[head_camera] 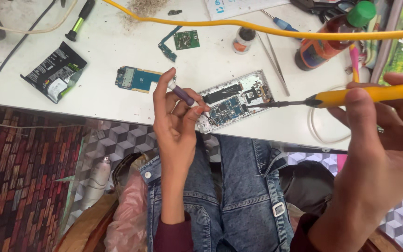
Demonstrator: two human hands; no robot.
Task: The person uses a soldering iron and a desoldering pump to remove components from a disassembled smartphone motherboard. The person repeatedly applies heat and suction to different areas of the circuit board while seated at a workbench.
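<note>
The opened phone point(235, 103) lies on the white tabletop point(103, 51), right at its near edge, with its green and blue insides facing up. Its long side runs slanted, from the near edge up and away to the right. The left hand point(177, 122) is curled at the phone's left end and pinches a thin purple-handled tool point(182, 94), whose tip is hidden at the phone's near left corner. The right hand point(378, 154) is closed around a yellow soldering iron point(346, 96), which lies almost flat and points left, its dark tip over the phone's right part. Left of the phone sits a blue circuit board point(135, 79), and farther left a black packet point(57, 71). Behind the phone are a small green board point(186, 39), metal tweezers point(272, 57), a little jar point(244, 40), and a bottle with a green cap point(334, 37). A yellow cable point(239, 27) crosses behind them all. The tabletop just left of the blue board is open.
</note>
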